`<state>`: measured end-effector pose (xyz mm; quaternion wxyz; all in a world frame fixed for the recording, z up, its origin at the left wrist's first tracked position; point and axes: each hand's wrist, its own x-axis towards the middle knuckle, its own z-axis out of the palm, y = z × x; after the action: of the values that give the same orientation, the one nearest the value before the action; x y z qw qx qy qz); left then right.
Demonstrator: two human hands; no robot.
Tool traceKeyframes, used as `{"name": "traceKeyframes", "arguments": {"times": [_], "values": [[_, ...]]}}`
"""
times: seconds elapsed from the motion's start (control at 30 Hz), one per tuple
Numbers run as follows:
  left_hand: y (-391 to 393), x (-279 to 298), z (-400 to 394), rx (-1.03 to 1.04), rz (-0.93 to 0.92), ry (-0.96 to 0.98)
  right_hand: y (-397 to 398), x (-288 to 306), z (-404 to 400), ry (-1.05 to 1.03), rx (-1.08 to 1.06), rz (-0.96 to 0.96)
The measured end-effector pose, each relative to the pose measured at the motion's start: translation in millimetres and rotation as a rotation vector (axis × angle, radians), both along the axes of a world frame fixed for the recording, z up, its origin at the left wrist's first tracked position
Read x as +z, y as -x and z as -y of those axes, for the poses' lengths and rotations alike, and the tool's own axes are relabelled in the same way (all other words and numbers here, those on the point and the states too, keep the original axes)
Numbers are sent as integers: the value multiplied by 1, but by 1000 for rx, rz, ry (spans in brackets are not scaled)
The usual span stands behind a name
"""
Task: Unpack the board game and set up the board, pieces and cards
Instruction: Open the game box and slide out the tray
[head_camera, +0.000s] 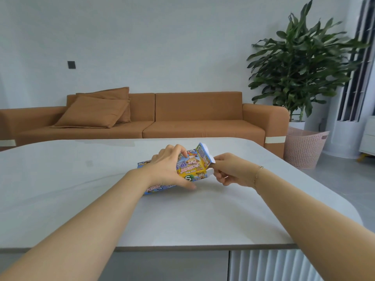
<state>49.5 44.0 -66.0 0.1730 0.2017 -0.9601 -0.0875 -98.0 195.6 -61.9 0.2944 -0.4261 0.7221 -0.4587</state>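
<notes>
L hand (169,169) grips game box (190,167), R hand (229,171) pinches flap (211,159)

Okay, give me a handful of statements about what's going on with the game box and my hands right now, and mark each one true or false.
1. The left hand grips the board game box across its printed top. True.
2. The box's end flap is closed flat. False: it stands open at the box's right end.
3. The right hand is at the open end of the box, fingers curled on a white inner flap. True.
4. The game board is already spread out on the white table. False: no board, pieces or cards are out; only the box is on the table.
5. A blue sofa stands behind the table. False: the sofa is orange-brown.
</notes>
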Motion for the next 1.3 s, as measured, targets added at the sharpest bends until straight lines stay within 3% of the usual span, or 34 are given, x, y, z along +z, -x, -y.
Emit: {"name": "traceKeyframes", "arguments": {"times": [0.17, 0.33, 0.53, 0.73, 0.9, 1.17, 1.3], "values": [[0, 5, -7, -73, 31, 28, 3, 0, -5, -69, 50, 11], [-2, 7, -11, -133, 41, 22, 2, 7, -14, -88, 73, -170], [1, 0, -15, -145, 94, -29, 3, -4, -11, -7, 67, 3], [1, -7, -13, -81, 196, -115, 2, -4, -11, -79, 58, -16], [1, -11, -8, -46, 206, -123, -3, 0, -5, -193, -1, -197], [-11, -1, 5, -30, 248, -145, 10, 0, 5, -208, -233, -443], [-20, -1, 16, -23, 244, -179, 26, -3, -6, -195, -314, -456]]}}
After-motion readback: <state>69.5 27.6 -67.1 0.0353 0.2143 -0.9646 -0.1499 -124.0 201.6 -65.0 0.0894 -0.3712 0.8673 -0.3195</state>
